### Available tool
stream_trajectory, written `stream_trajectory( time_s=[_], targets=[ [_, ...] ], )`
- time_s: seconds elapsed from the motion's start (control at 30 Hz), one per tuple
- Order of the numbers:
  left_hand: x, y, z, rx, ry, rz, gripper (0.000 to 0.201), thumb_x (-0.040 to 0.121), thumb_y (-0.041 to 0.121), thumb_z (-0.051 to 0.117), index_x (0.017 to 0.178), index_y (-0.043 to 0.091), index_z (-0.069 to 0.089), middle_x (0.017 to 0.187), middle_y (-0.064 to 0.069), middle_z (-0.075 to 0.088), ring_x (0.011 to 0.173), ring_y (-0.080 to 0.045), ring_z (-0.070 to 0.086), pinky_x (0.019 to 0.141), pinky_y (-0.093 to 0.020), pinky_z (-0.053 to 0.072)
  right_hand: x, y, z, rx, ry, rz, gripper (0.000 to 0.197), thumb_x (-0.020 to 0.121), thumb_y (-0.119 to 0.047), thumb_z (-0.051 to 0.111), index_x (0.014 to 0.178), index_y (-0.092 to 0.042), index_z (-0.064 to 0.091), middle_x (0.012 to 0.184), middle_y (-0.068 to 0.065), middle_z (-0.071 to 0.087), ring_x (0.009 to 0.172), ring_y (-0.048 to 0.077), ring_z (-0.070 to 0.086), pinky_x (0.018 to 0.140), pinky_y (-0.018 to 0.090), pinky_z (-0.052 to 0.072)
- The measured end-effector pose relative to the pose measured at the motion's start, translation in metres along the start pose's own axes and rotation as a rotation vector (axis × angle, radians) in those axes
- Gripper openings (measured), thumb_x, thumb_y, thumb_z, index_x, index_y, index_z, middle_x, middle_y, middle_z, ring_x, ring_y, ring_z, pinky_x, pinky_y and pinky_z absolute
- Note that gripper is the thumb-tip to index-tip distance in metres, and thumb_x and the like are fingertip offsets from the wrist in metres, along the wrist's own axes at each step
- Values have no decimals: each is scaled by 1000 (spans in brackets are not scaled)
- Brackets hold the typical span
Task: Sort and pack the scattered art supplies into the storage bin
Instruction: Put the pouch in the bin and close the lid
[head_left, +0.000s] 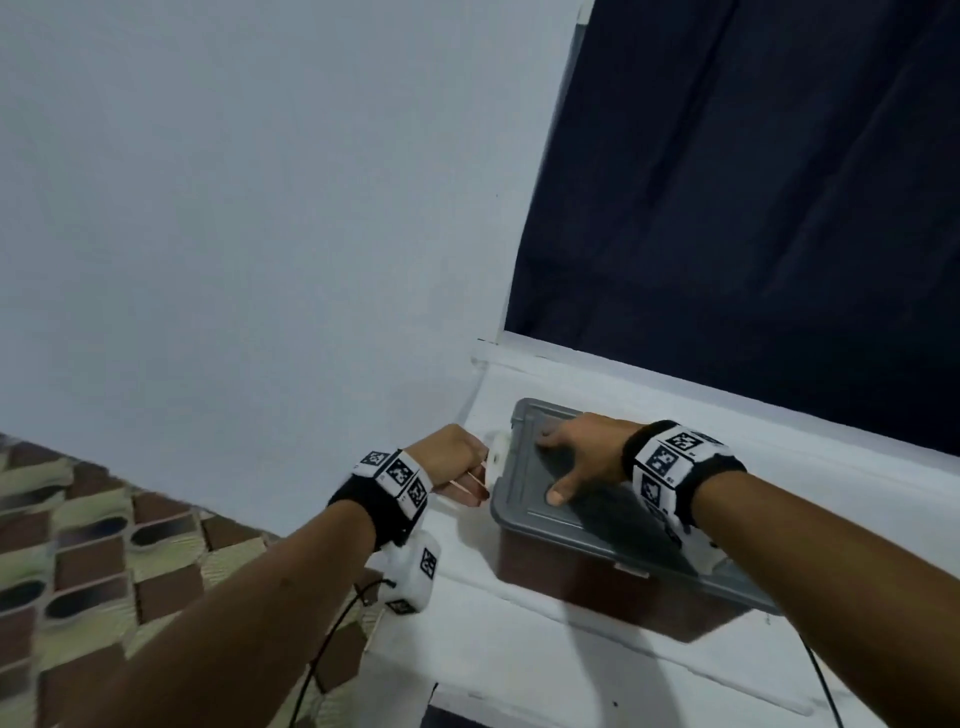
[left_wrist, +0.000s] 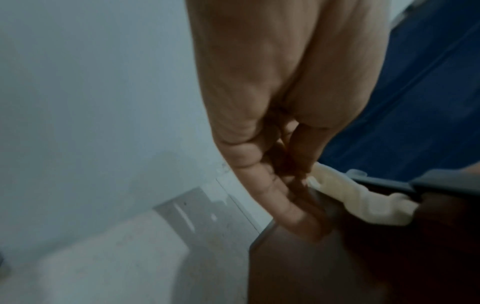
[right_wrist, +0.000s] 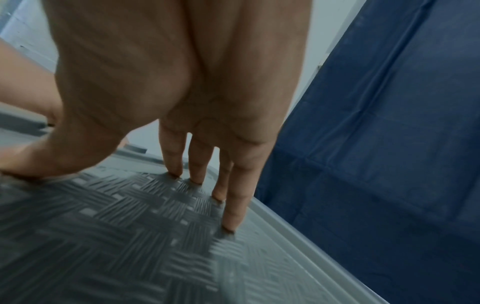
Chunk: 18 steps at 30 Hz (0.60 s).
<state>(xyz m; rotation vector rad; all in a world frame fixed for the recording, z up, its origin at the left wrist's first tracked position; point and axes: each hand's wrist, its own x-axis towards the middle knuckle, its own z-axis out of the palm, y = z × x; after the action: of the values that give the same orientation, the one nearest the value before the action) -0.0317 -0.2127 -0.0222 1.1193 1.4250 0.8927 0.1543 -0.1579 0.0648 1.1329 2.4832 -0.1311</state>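
Observation:
The storage bin (head_left: 592, 587) has a dark brown body and a grey patterned lid (head_left: 524, 506) that lies on top of it. It stands on a white ledge. My right hand (head_left: 582, 457) lies open on the lid, fingers straight, with the fingertips (right_wrist: 230, 226) and thumb pressing the lid (right_wrist: 116, 236). My left hand (head_left: 457, 462) is at the bin's left end, fingers curled round the white latch (head_left: 498, 454). In the left wrist view the latch (left_wrist: 345, 197) sticks out from the lid's edge at my left hand's (left_wrist: 272, 174) fingertips. The lid hides the bin's contents.
The white ledge (head_left: 519, 670) runs under a dark blue curtain (head_left: 753, 208). A pale wall (head_left: 260, 208) stands close on the left. A patterned brown and green surface (head_left: 104, 561) lies lower left. Black cables (head_left: 332, 639) hang from my wrists.

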Motion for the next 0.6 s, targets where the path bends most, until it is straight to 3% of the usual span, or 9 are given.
stream_trajectory(
  time_s=[0.1,0.13,0.23,0.3,0.37,0.47,0.6],
  targets=[
    [9,-5,2,-151,-32,-1,26,97,-4,40,89,-1,65,63,-7,67,55,-15,67,62,-32,60,4,2,3,32,-17,16,60,79,-48,74,127,-17,54,122,2,61,112,25,56,95,42,45],
    [12,-6,2,-197,-34,-4,25,97,-4,43,89,-1,66,67,-9,69,59,-16,69,63,-32,60,5,3,4,47,-14,19,61,78,-47,75,128,-18,54,123,1,60,113,25,55,96,41,44],
    [22,-14,0,-352,-72,-26,18,98,-1,47,99,-2,65,92,-17,71,80,-25,71,79,-42,60,7,4,7,90,-7,30,72,79,-45,76,139,-18,46,132,1,55,121,25,51,96,33,38],
    [27,-17,-1,-450,-103,-53,21,99,5,47,112,-5,60,104,-20,68,89,-27,68,79,-40,60,8,5,8,82,-5,32,80,80,-45,75,146,-16,39,140,3,49,127,26,47,98,30,34],
    [29,-15,-2,-508,-153,-77,24,101,11,48,115,-5,58,107,-20,65,89,-25,66,77,-36,60,9,6,9,77,-9,46,86,80,-46,74,150,-16,33,148,4,43,132,25,42,105,33,32],
    [31,-7,-4,-479,-219,-113,33,98,20,54,120,-4,58,107,-19,65,88,-24,66,78,-36,60,10,6,9,83,-18,70,92,78,-47,76,152,-17,30,155,3,36,137,26,38,112,37,31],
    [34,4,-4,-345,-214,-113,37,92,21,64,120,-3,60,101,-18,69,81,-25,70,69,-36,60,10,5,9,82,-23,85,92,78,-46,76,152,-16,30,155,4,36,137,27,39,112,40,32]
  ],
)
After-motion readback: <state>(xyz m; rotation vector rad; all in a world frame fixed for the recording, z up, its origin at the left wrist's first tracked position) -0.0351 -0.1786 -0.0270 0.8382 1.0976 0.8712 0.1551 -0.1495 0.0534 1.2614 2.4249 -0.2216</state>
